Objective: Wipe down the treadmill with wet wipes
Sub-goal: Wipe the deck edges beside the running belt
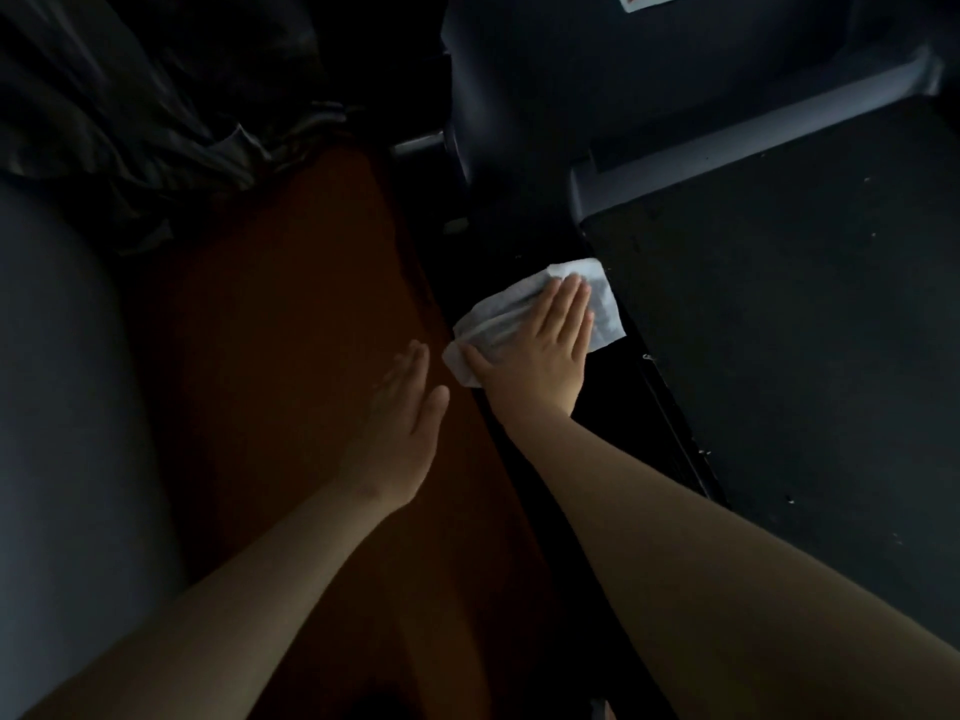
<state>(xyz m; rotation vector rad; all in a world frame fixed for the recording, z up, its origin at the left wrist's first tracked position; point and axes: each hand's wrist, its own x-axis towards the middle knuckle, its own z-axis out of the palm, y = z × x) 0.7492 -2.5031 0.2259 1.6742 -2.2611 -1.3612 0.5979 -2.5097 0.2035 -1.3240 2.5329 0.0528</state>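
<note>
One crumpled wipe (605,314) under flat-fingered right hand (540,353) on glossy blk treadmill rail (623,407); left hand (405,423) flat, empty.

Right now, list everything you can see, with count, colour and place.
wet wipe: one, white, on the treadmill's side rail
side rail: one, black, left of the belt
belt: one, black, right
trim bar: one, grey, ahead of the belt
floor: one, red-brown, centre
cloth: one, dark, upper left
left hand: one, open, over the floor
right hand: one, flat, pressing the wet wipe
</note>
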